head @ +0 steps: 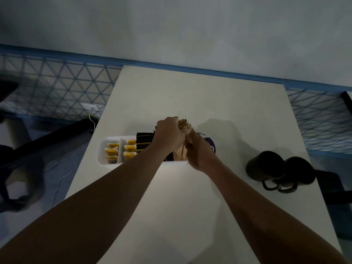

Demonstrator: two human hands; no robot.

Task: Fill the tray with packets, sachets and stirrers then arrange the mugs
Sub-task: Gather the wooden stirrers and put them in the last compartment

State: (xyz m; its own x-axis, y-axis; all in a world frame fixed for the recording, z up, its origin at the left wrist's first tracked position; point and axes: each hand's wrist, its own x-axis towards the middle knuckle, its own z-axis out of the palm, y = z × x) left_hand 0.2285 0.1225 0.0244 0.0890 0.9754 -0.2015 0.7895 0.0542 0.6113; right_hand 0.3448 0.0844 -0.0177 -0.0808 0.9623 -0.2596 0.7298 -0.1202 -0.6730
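Observation:
A white divided tray (102,149) lies across the middle of the white table (190,206). Its left compartments hold yellow tea packets (112,151); black sachets (145,140) stand beside them. A bundle of wooden stirrers (183,124) stands upright over the tray's right part. My left hand (168,135) grips the bundle near its top, and my right hand (200,151) grips it lower down. A purple packet (210,143) shows behind my right hand. Two dark mugs (266,165) (299,171) stand at the right, handles toward me.
The table's far half and near half are bare. A blue-striped floor with a triangle-pattern strip runs behind the table. A dark chair (7,92) and a white cable (91,119) are at the left. Something dark sits right of the mugs.

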